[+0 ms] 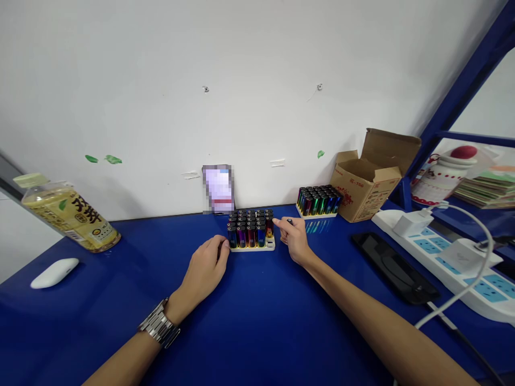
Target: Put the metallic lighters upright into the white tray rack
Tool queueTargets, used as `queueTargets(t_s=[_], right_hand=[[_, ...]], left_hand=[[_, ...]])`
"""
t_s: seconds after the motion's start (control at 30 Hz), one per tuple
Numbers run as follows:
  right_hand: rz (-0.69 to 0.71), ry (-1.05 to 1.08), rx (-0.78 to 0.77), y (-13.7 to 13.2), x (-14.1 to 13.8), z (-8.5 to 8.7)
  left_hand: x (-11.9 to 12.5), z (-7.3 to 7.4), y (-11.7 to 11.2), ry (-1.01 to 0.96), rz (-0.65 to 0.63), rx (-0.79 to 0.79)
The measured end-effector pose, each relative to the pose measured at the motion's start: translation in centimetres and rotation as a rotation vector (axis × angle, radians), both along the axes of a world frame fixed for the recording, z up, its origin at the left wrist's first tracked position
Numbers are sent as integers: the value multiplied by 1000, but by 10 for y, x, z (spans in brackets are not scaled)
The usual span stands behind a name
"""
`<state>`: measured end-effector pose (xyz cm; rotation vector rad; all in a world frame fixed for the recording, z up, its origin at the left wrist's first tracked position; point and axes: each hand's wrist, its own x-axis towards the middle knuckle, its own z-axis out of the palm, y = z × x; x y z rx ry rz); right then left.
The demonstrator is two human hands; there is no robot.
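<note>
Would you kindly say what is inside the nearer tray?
The tray holds upright cylinders, none in its near right corner. Front ones partly hide those behind; the floor beneath them is covered.

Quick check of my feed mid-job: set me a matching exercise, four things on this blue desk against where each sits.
1. Nearer white tray of shiny multicoloured cylinders
2. Open brown cardboard box
3. White rounded mouse-shaped object
4. Flat black rectangular phone

A. Right of the farther white tray
B. Alongside the long white power strip
C. Between the left hand and right hand
D. In front of the yellow-labelled plastic bottle

Pairs: 1-C; 2-A; 3-D; 4-B
</note>
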<state>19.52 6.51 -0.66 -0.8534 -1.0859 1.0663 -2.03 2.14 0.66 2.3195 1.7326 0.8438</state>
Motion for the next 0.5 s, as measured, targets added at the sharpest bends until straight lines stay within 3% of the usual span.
queueTargets(t_s=[0.23,0.37,0.5], right_hand=[[-2,7,21,0,0,-2],[-90,-4,100,2,-1,-2],[-173,-7,63,7,1,-4]], left_hand=[[1,1,0,0,7,-11],[0,0,0,-5,7,-8],[0,0,0,-13,12,-29]])
